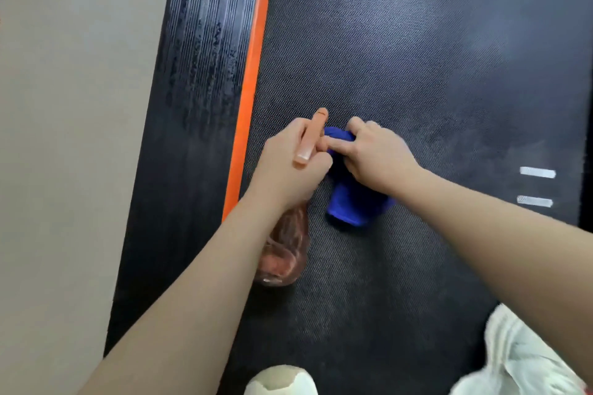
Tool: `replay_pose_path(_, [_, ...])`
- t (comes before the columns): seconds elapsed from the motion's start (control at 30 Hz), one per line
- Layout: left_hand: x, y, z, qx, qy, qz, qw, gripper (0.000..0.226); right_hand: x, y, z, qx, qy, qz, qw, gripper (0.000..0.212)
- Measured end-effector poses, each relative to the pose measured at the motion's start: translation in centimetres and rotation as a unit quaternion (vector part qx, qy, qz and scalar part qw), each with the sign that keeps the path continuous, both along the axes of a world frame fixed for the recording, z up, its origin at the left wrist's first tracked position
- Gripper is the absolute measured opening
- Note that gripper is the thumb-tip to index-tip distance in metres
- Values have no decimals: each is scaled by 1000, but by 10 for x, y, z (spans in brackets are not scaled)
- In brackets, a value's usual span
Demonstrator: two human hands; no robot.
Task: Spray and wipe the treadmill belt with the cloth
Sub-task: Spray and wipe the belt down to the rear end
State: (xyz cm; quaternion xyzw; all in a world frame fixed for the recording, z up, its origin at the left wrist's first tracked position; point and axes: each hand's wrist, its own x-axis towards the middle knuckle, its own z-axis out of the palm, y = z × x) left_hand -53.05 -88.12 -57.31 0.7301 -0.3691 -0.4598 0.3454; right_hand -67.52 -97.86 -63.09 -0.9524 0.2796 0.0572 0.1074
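Treadmill belt [417, 42] dark, textured, fills view; hazy patches upper right, likely spray. Blue cloth [354, 202] bunched on belt, near orange side strip [253, 74]. Right hand [375, 154] grip: fingers curled over cloth top, pressing down. Left hand [288, 167] grip: wrapped round neck of spray bottle [285, 250], nozzle up, bottle leaning on belt. Step judged wiping: spread cloth flatter, firm long strokes, lift bottle out of path.

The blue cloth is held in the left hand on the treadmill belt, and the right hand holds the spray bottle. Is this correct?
Not quite: the hands are swapped. The head view shows the right hand gripping the blue cloth on the treadmill belt, while the left hand holds the spray bottle.
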Motion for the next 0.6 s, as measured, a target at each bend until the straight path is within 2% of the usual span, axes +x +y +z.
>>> replay_pose_path(0.03, [-3,-1,0,3,-4,-21,1000,32,-1,-10,2,-30,10,-90,995,41])
replay_pose_path(0.1, [-3,-3,-2,12,3,-36,999,29,-5,-22,0,-49,49,-264,962,45])
replay_pose_path(0.13, [-1,-4,-4,16,6,-28,999,29,-8,-19,0,-38,61,-292,954,46])
replay_pose_path(0.2, [4,-7,-9,19,5,-13,1000,31,-12,-1,1,-19,50,-242,969,48])
replay_pose_path(0.27, [6,-10,-12,21,2,-8,1000,32,-22,20,0,11,17,-127,992,46])
replay_pose_path(0.33, [5,-14,-15,32,3,-13,999,33,-36,31,-2,18,4,-38,999,42])
replay_pose_path(0.37, [4,-16,-15,39,2,-21,999,31,-41,30,-1,12,7,-24,1000,44])
replay_pose_path(0.43, [-1,-20,-11,48,-5,-35,998,27,-46,21,3,-20,26,-56,998,46])
replay_pose_path(0.5, [-4,-23,-9,52,-6,-47,998,27,-49,3,6,-46,82,-174,980,43])
replay_pose_path(0.6, [-7,-23,-1,32,6,-54,998,23,-57,-22,4,-10,104,-347,932,45])
